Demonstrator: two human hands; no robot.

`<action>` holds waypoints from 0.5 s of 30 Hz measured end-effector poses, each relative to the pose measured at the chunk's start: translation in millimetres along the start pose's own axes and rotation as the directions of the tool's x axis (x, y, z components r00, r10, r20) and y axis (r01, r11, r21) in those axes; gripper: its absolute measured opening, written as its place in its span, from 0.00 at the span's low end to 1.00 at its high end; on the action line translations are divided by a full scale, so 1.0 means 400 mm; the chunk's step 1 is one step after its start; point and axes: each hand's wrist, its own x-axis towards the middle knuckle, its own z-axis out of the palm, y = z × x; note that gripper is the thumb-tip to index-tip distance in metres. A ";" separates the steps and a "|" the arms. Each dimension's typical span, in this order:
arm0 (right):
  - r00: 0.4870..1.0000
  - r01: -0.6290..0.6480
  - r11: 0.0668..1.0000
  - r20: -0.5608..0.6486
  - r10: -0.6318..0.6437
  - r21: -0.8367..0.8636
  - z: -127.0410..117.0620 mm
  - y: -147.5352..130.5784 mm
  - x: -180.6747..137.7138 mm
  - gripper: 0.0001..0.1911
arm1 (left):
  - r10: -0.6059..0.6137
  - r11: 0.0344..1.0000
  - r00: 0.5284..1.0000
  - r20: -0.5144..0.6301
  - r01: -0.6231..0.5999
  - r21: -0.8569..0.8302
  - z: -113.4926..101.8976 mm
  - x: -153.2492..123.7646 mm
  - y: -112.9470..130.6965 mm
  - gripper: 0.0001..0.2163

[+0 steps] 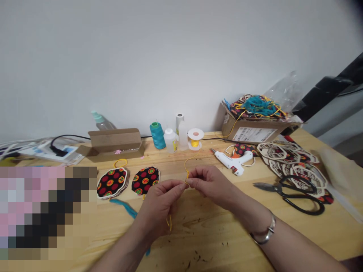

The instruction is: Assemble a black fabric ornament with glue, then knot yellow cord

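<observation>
Over the middle of the wooden table, my left hand (165,197) and my right hand (212,185) meet, fingertips pinched together on a thin yellow cord (187,174). The cord runs up from my fingers toward a white spool (195,134) wound with yellow cord. Loose yellow ends hang below my left palm. Just left of my left hand lies a patterned fabric piece (145,180) with a pale edge. Farther left is a small stack of similar pieces (112,183) with a yellow loop on top. A teal tassel (124,207) passes partly behind my left forearm.
Black-handled scissors (286,190) and a white glue gun (235,161) lie to the right, near piled wooden-edged pieces (276,153). Behind stand a teal thread cone (157,135), plastic bottles (170,140), a filled cardboard box (249,130) and an open carton (116,141).
</observation>
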 end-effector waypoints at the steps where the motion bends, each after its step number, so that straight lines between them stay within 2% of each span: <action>1: 1.000 0.012 1.000 -0.003 -0.012 -0.009 0.000 0.002 0.001 0.05 | 0.003 1.000 1.000 0.001 -0.003 0.007 0.000 0.000 -0.001 0.10; 5: 0.996 0.079 0.992 -0.032 -0.083 -0.098 0.000 0.009 0.004 0.06 | 0.036 0.998 0.999 0.015 -0.037 0.058 -0.003 -0.003 -0.001 0.10; 8: 0.982 0.152 0.968 -0.081 -0.171 -0.198 -0.005 0.014 0.008 0.08 | 0.099 0.981 0.995 -0.029 -0.092 0.169 -0.008 -0.005 0.008 0.11; 11: 0.968 0.169 0.942 -0.133 -0.214 -0.289 -0.012 0.021 0.014 0.08 | 0.207 0.920 0.973 -0.100 -0.159 0.357 -0.016 -0.001 0.017 0.10; 15: 0.944 0.162 0.906 -0.207 -0.258 -0.391 -0.016 0.031 0.017 0.06 | 0.332 0.813 0.942 -0.056 -0.256 0.524 -0.024 0.007 0.016 0.07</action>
